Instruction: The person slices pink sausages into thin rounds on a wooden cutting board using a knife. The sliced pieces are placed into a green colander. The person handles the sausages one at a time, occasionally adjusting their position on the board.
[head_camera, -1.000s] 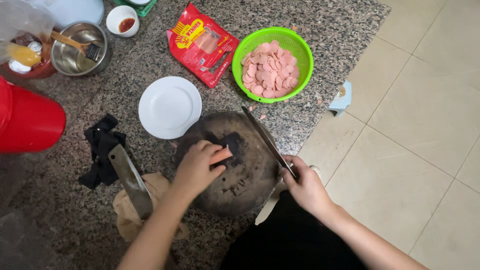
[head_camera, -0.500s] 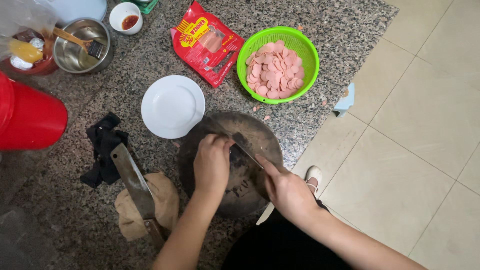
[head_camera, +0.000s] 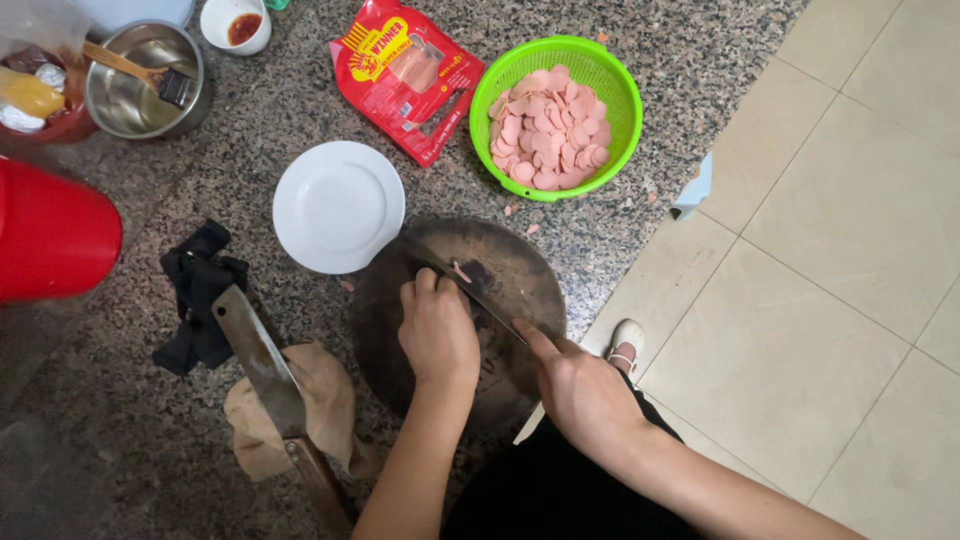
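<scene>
— What are we looking at on the counter?

— We are seeing a speckled grey granite counter (head_camera: 620, 230) carrying a round, dark, worn chopping board (head_camera: 520, 290). Behind it a glossy white plate (head_camera: 338, 205) is sitting, and a bright green perforated plastic basket (head_camera: 615, 95) is holding thin pink round slices (head_camera: 548, 130). A shiny red sausage packet (head_camera: 400, 75) is lying flat between them. At the left a broad steel cleaver (head_camera: 255, 355) is resting across a crumpled tan cloth (head_camera: 330, 400), beside a black rag (head_camera: 195, 295).

— What are we finding changed since half a second ago?

— We are seeing the left hand slid nearer the board's middle, and the knife blade now lying lower and flatter across the board.

— How are the hands posed?

— The left hand (head_camera: 438, 330) is lying palm down on the board, fingers curled and pressed down onto something dark that we cannot make out, right against the blade. The right hand (head_camera: 585, 395) is wrapping closed around the handle of the long knife (head_camera: 465, 285), forefinger stretched along its spine, blade slanting up-left across the board. A small pinkish scrap (head_camera: 462, 271) is sitting beside the blade.
</scene>
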